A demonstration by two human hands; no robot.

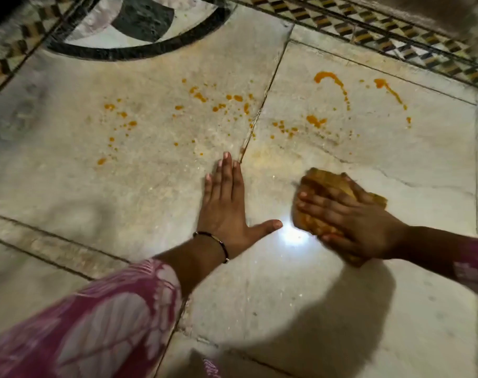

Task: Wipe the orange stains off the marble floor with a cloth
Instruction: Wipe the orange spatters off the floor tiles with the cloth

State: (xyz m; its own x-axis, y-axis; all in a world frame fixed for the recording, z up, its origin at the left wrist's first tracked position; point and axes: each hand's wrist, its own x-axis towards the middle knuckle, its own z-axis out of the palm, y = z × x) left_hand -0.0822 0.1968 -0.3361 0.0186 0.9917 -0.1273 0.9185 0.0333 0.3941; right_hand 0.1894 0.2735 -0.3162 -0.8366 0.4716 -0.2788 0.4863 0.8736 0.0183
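Note:
Orange stains point(317, 121) spatter the pale marble floor point(139, 186) across its middle, with curved streaks at the far right and drops to the left. My right hand point(357, 227) presses flat on a crumpled, orange-soiled cloth point(325, 184) on the floor, below the stains. The cloth and hand look blurred. My left hand point(227, 211) lies flat on the marble just left of the cloth, fingers together and thumb spread, holding nothing. A thin bracelet sits on its wrist.
A patterned mosaic border point(368, 28) runs along the far edge and far left. A dark circular inlay point(139, 47) lies at the top left. Seams between slabs cross the floor. A bright light glare point(293, 236) sits between my hands.

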